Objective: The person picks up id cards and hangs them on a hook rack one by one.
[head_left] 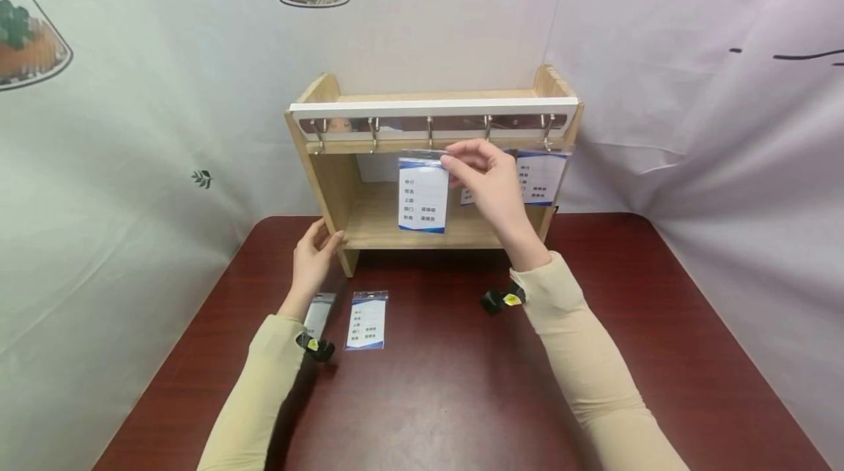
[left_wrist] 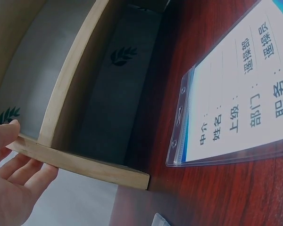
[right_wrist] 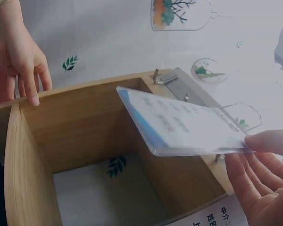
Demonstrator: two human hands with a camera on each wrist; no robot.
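Observation:
My right hand (head_left: 484,178) pinches the top right corner of a badge holder (head_left: 423,194), a clear sleeve with a white and blue card. The badge holder's top edge is just below the middle hook (head_left: 430,132) of the rack; whether they touch, I cannot tell. Two more badge holders (head_left: 542,178) hang at the rack's right end, one partly hidden behind my right hand. Thumb and fingers of my left hand (left_wrist: 19,179) grip the left side panel of the wooden shelf (left_wrist: 92,165) low down, one on each side of its edge.
On the dark red table (head_left: 428,398), a badge holder (head_left: 366,321) lies in front of the shelf. Another badge holder (head_left: 319,313) lies partly hidden by my left wrist. Several metal hooks line the shelf's white front rail (head_left: 435,106). White printed curtains (head_left: 725,127) surround the table.

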